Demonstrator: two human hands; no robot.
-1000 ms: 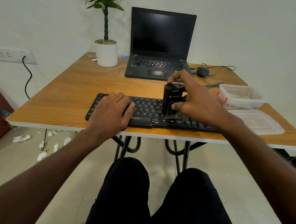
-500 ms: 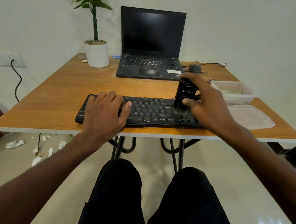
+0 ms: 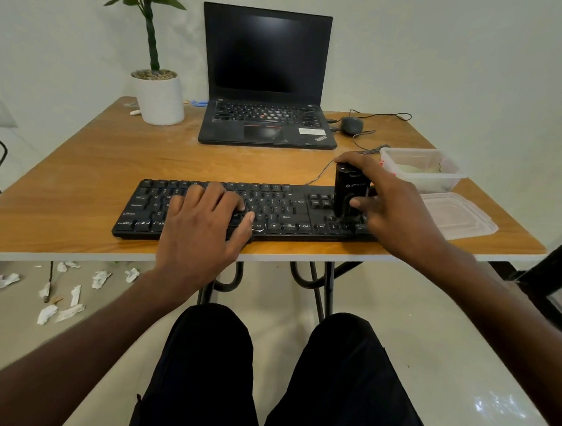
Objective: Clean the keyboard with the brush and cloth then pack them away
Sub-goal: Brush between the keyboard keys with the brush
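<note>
Brushing under way at right of frame: right hand (image 3: 393,212) gripping brush (image 3: 350,192) upright on keyboard (image 3: 283,209), left hand (image 3: 204,228) flat, holding nothing; cloth wipe likely next.

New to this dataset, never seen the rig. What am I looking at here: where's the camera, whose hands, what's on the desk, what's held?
There is no robot. A person wears one wide-angle camera on the head, looking down at their own hands and lap.

The left hand lies flat on a black keyboard and holds nothing. The right hand grips a black upright brush, its bottom end on the keys at the keyboard's right end.

Also on the wooden table: an open laptop with a dark screen, a potted plant, a mouse, a clear plastic box and its lid lying beside it.
</note>
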